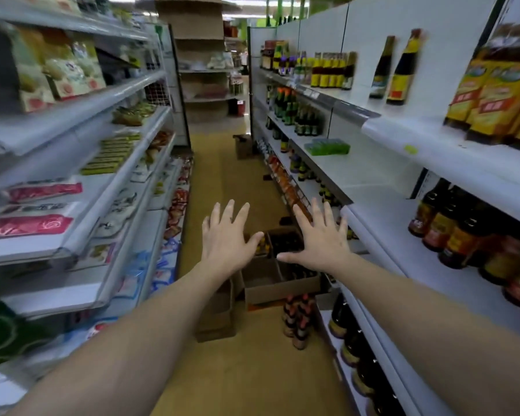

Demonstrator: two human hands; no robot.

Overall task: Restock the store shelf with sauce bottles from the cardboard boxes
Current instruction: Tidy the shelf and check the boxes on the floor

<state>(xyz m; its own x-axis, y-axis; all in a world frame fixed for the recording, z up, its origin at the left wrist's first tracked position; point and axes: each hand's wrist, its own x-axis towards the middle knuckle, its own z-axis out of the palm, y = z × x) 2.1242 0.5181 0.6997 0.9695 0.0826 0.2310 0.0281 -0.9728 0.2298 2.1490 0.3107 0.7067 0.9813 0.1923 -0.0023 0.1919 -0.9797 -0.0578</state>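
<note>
Left hand (225, 235): fingers straight, spread wide, empty, pointing 12 o'clock. Open brown cardboard boxes (263, 280) on floor below hands. Dark red-capped sauce bottles (297, 318) at boxes' 5 o'clock, upright, caps up. Right hand (321, 238): fingers splayed, empty. White metal shelf (403, 235) at 3 o'clock.

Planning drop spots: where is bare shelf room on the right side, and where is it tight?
Widest free patch: the middle shelf, right of the green packs. Also bare: the shelf below, left of the dark bottles. Crowded: the floor by the boxes, where floor bottles stand in a cluster.
</note>
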